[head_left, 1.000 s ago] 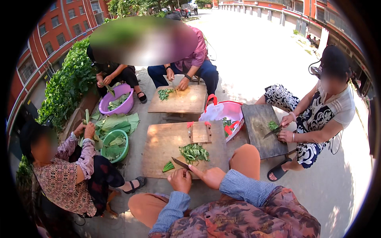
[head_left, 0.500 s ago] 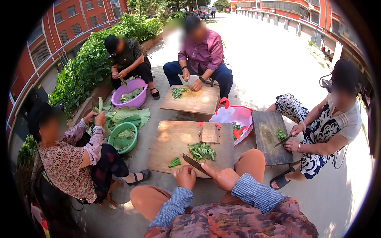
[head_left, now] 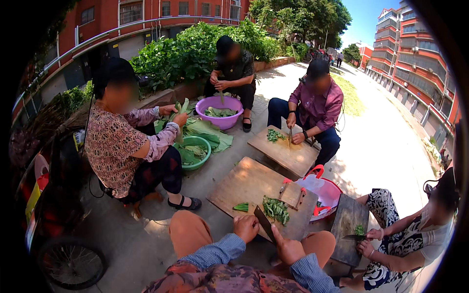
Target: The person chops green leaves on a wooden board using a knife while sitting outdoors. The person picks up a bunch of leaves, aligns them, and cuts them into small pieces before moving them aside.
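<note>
1. We see 1 purple basin (head_left: 222, 123) and 1 green basin (head_left: 201, 163), both holding cut or torn greenery (head_left: 220, 113); broad leaves (head_left: 215, 136) lie near both.
2. Behind, we note a leafy hedge (head_left: 166, 53) before a red building (head_left: 108, 14).
3. Lower left, we log 1 spoked wheel (head_left: 73, 263).

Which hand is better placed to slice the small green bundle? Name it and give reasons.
Right, most likely: the right hand grips the knife. The left hand holds no knife and is nearer the green bundle, so it seems suited to steadying it.
</note>
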Available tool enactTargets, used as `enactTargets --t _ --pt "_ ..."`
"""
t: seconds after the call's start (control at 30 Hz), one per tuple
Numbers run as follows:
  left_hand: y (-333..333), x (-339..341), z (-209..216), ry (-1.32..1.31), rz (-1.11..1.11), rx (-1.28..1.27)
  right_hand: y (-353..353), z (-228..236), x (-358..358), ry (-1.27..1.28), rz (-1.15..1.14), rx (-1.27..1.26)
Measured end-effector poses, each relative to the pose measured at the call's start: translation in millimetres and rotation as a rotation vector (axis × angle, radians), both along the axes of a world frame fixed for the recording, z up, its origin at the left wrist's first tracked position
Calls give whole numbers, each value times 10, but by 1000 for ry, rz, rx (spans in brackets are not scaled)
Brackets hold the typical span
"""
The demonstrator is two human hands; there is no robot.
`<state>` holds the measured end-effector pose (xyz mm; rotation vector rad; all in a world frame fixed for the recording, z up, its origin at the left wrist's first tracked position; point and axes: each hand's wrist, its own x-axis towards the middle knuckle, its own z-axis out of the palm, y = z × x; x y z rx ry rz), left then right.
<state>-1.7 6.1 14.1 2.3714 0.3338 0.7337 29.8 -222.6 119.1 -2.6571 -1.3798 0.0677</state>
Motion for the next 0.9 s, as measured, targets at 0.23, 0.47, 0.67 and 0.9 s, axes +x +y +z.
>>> enactTargets --t 0.23,0.47,0.67,0.9 --pt "-6 33 -29 -39 28 32 -53 6 -29 -42 40 5" --pt "-41 64 -39 -34 12 72 122 -37 59 -60 32 -39" --pt "-5 34 -98 -53 -50 130 404 -137 225 125 -27 -72" --pt "69 36 -148 -55 -39 99 188 -141 274 227 -120 191"
